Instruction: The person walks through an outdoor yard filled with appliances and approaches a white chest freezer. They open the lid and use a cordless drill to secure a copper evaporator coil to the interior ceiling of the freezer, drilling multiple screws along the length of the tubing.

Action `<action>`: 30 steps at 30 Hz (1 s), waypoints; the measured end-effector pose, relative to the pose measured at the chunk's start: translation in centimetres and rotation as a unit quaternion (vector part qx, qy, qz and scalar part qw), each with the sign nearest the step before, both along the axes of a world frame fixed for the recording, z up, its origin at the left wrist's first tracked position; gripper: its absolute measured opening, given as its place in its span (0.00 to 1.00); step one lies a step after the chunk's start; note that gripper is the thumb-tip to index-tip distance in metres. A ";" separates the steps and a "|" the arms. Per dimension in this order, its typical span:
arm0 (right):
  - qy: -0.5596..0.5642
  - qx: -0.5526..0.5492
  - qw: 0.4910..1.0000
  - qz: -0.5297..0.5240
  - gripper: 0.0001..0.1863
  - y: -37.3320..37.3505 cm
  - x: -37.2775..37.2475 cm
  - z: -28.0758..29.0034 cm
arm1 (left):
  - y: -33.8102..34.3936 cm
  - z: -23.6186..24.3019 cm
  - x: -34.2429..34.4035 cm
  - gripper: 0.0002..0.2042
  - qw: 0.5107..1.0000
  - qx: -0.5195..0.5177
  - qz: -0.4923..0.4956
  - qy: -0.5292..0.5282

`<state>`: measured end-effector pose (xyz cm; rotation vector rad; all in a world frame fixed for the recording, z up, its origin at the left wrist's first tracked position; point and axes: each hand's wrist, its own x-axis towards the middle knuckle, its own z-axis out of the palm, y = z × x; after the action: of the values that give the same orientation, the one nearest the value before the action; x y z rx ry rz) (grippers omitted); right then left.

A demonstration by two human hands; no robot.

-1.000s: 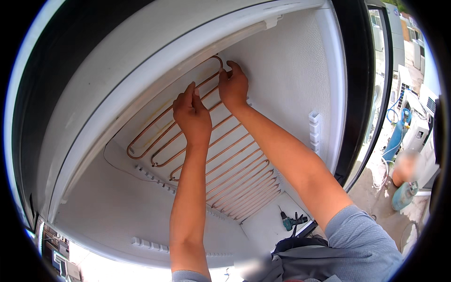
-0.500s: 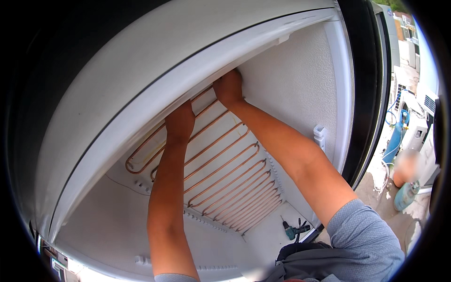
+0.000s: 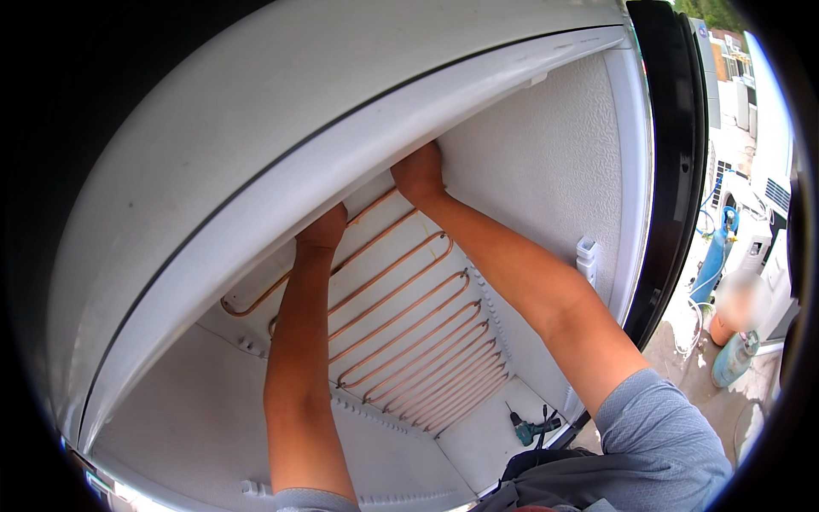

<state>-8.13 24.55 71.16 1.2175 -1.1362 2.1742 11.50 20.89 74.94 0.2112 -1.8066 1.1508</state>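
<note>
Both my arms reach into a white appliance cabinet (image 3: pixel 533 128) lined with textured panels. Rows of bent copper tubing (image 3: pixel 405 316) run along its inner back panel. My left hand (image 3: pixel 322 226) is at the upper copper loops, its fingers hidden behind the cabinet's pale front rim (image 3: pixel 341 136). Higher and to the right, my right hand (image 3: pixel 414 171) is also beside the upper tubing, with its fingers tucked out of sight under the rim. What either hand holds, if anything, cannot be seen.
A cordless drill (image 3: pixel 525 427) lies on the cabinet floor. A black door edge (image 3: pixel 670 171) borders the right side. Outside stand gas cylinders (image 3: pixel 734 358), hoses, air-conditioner units and other white appliances (image 3: pixel 751 239).
My hands have gone from visible over the upper coils to partly hidden behind the front rim. The view has shifted, and the rim now covers more of the upper tubing.
</note>
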 end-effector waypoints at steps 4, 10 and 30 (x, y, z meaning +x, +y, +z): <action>-0.009 -0.017 1.000 0.017 0.15 -0.2 0.4 -0.1 | 0.0 0.5 -0.9 0.32 1.000 -0.006 -0.005 0.005; 0.112 0.124 0.978 -0.126 0.18 1.0 -0.3 0.1 | 0.1 0.5 -2.1 0.30 1.000 0.006 -0.025 0.010; -0.049 -0.030 0.998 -0.035 0.07 1.0 1.0 0.6 | -0.1 0.7 -2.0 0.33 0.996 -0.013 0.084 0.007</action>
<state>-7.17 25.54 71.79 1.0415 -1.1259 2.2191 9.49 20.83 75.69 0.3606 -1.7866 1.2858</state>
